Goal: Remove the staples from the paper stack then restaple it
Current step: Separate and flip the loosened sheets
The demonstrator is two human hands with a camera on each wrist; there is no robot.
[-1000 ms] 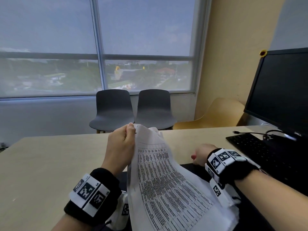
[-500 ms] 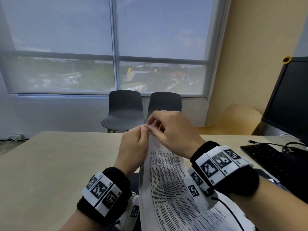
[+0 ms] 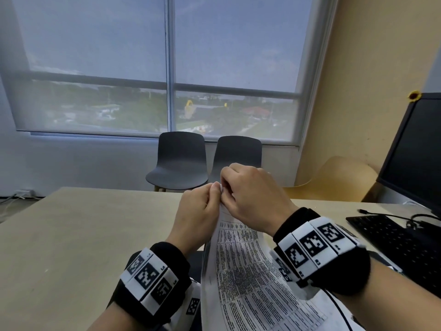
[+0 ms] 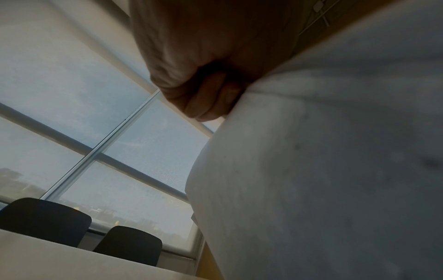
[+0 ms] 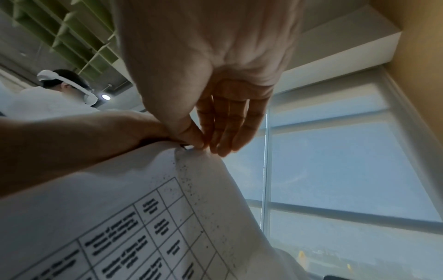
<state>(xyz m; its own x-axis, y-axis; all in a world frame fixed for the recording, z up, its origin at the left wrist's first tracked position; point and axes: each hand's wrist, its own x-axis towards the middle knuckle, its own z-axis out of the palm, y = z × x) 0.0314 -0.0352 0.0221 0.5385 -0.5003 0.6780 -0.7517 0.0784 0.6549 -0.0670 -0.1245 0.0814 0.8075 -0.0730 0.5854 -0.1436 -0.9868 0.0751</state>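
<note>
Head view: big tan desk (image 3: 83,235) underneath, paper stack (image 3: 241,271) lifted off it and tilted up, probably to bring the stapled corner close to eye level. Left hand (image 3: 198,216) curled tight, pinching that top corner to keep it steady. Right hand (image 3: 253,199) pinching at the same spot, thumb and fingertip together, other fingers fairly straight. Right wrist view only: small dark staple (image 5: 183,146) right at the thumb tip, apparently being picked out. Hidden behind knuckles from the head view.
</note>
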